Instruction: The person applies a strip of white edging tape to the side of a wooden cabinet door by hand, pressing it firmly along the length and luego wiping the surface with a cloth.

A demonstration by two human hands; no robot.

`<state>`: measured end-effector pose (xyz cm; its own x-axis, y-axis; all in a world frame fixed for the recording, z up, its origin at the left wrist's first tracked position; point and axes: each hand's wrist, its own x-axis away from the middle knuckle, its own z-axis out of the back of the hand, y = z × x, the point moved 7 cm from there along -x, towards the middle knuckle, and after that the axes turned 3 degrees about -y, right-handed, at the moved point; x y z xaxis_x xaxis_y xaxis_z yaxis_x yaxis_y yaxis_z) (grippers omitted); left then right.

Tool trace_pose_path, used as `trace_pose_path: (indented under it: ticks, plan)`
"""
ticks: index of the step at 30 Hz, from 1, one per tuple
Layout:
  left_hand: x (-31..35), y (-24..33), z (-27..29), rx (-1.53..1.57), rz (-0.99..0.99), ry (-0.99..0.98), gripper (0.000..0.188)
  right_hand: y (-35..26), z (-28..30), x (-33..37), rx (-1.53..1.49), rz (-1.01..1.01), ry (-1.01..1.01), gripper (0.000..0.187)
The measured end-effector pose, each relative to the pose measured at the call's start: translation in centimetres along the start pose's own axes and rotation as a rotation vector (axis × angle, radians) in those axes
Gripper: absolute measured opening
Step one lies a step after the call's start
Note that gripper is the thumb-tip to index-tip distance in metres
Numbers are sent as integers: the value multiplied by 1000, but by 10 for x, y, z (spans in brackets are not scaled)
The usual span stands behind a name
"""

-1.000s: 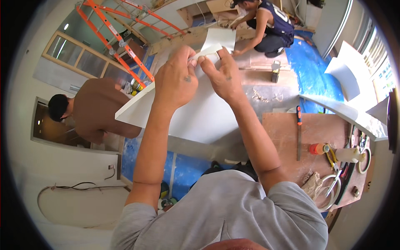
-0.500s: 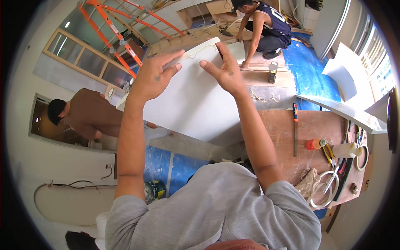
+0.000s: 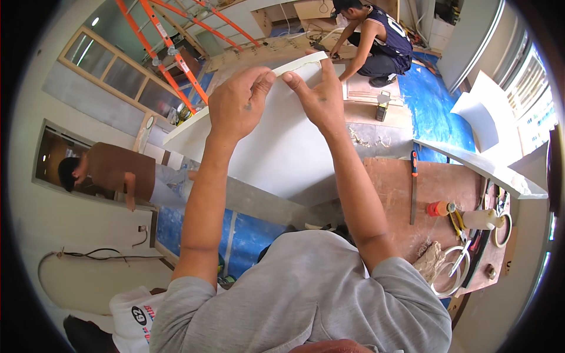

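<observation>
A large white panel stands tilted in front of me, its upper edge crossing between my hands. Along that edge runs a thin white strip with a ragged tan line beneath it. My left hand is closed over the edge, thumb on the near face and fingertips hidden behind. Close by on the right, my right hand grips the same edge near the panel's corner, its thumb pressed just under the strip. The two thumbs point toward each other, a small gap apart.
At right, a wooden worktable bears a file, an orange bottle, pliers and a coil of white edging. A crouching co-worker is ahead; another stands left. An orange ladder rises behind.
My left hand has slid rightward along the panel edge, nearer my right hand. The co-worker at left has shifted, and a person in white shows more at lower left.
</observation>
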<state>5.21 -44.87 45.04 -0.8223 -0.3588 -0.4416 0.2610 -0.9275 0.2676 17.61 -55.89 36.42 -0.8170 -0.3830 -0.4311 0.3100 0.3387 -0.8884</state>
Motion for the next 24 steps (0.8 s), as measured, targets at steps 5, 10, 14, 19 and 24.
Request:
trace_pose_path:
  ticks: [5, 10, 14, 19, 24]
  plan:
    - [5, 5, 2, -24, -56, 73, 36, 6, 2, -5, -108, 47, -9, 55]
    - [5, 11, 0, -95, -45, 101, 34, 15, 5, -13, -93, -87, -91, 55]
    - [2, 9, -3, -109, -15, 58, 34, 15, 3, -13, -29, -32, -46, 53]
    - [-4, 7, -2, -75, 71, -92, 33, 21, 2, -16, -19, -59, -64, 59]
    - [-2, -17, 12, 107, -197, -57, 34, 45, 7, -18, -304, -166, -48, 59]
